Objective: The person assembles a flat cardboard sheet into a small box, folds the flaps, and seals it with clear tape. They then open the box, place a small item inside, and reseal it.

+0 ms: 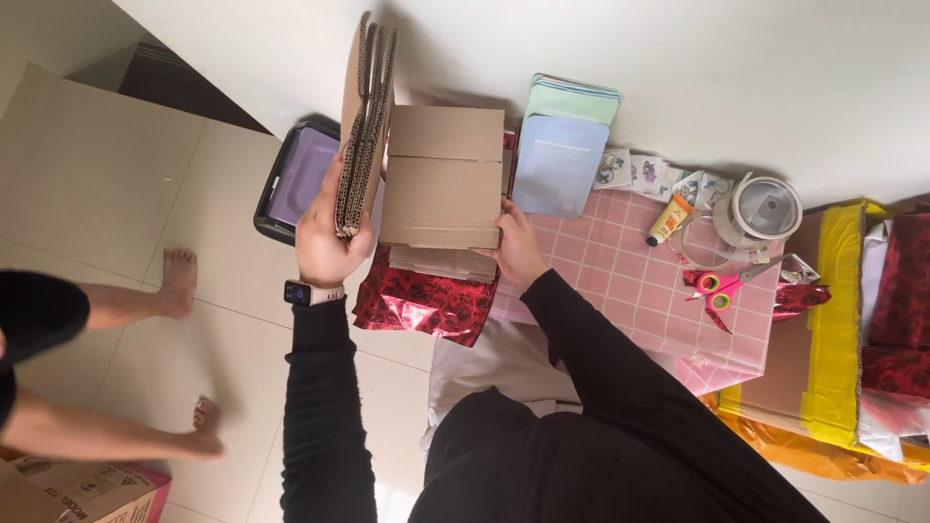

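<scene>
A second person's bare feet (pixel 179 281) rest on the tiled floor (pixel 116 194) at far left. The left hand (pixel 325 242) clamps its fingers around the lower end of a standing stack of flattened corrugated cardboard sheets (pixel 366 116); tall and gripped only at the bottom, the stack could fan apart or tip onto the dark tray (pixel 291 184). The right hand (pixel 518 254), fingers curled against the edge, steadies a folded cardboard box (pixel 444 179) lying over red foil wrapping paper (pixel 426 302), which might slide. Pink-handled scissors (pixel 722 286) lie well apart.
</scene>
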